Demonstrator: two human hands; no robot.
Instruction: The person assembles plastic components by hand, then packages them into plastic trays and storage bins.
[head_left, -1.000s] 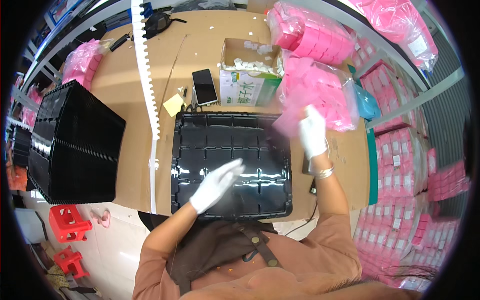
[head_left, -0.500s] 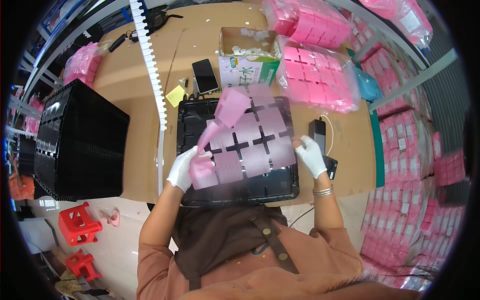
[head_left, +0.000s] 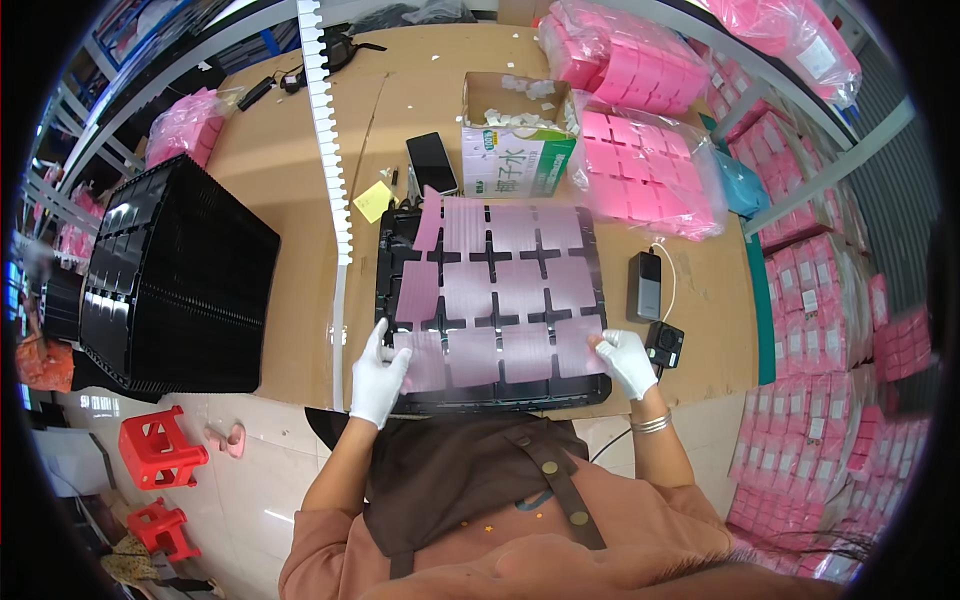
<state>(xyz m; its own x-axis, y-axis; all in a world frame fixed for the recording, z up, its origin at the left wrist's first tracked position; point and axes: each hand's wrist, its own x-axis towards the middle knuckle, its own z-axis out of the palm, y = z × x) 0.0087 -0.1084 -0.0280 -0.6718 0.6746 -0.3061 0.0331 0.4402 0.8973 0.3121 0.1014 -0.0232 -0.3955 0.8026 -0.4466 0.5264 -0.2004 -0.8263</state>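
Head view: right hand (head_left: 626, 363) pinched on pink sheet (head_left: 519, 290), left hand (head_left: 377, 386) curved at its left edge, grip unclear.

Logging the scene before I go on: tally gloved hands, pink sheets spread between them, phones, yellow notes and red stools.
Gloved hands: 2
Pink sheet between them: 1
Phone: 1
Yellow note: 1
Red stools, lower left: 2
Total: 7

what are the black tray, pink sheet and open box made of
Black tray: probably moulded plastic, glossy, with shiny edges and raised ridges. Pink sheet: maybe thin foam or plastic, satiny, finely streaked and bent along its left. Open box: likely cardboard, printed outside, plain brown inside.
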